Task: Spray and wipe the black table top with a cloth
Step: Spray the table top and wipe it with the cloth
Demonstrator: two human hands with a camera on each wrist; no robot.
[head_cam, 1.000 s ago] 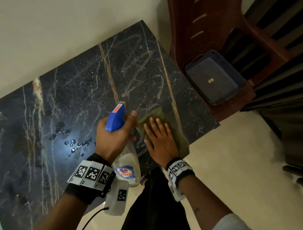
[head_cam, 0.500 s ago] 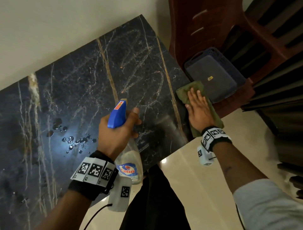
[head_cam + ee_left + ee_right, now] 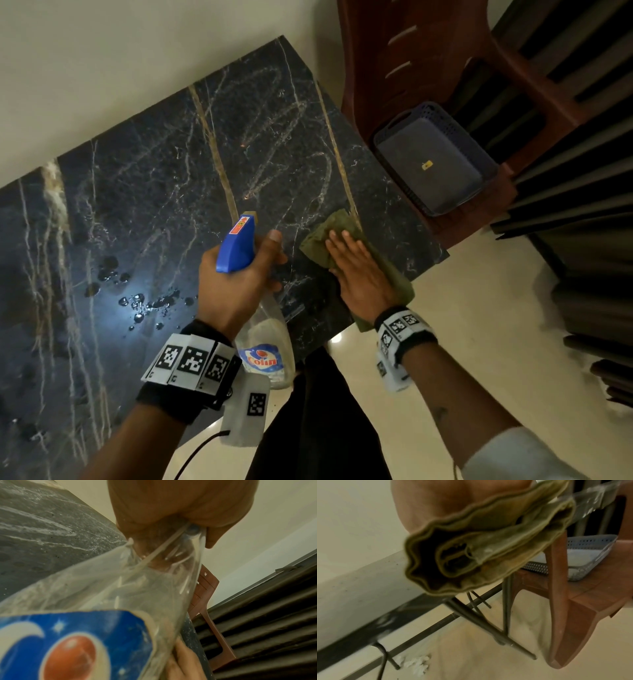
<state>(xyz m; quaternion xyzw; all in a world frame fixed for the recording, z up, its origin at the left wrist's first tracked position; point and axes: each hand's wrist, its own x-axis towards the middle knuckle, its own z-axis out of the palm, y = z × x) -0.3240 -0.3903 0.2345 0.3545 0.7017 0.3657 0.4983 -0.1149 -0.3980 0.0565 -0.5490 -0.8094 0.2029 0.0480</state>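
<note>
The left hand (image 3: 236, 291) is wrapped round one spray bottle (image 3: 265, 339), while at 3 o'clock the right hand (image 3: 359, 270) presses flat-fingered on one green cloth (image 3: 322, 240) on the black surface (image 3: 154, 192).

One black marble counter (image 3: 144, 192), one green cloth (image 3: 318, 246), one blue-topped spray bottle (image 3: 239, 246), two hands, left hand (image 3: 233, 287) and right hand (image 3: 359, 270), one brown chair (image 3: 428, 51), one grey perforated tray (image 3: 435, 164), two marker wristbands

Cream wall (image 3: 102, 68), glossy pale floor (image 3: 462, 342), brown chair (image 3: 411, 51) holding perforated tray (image 3: 431, 164)
</note>
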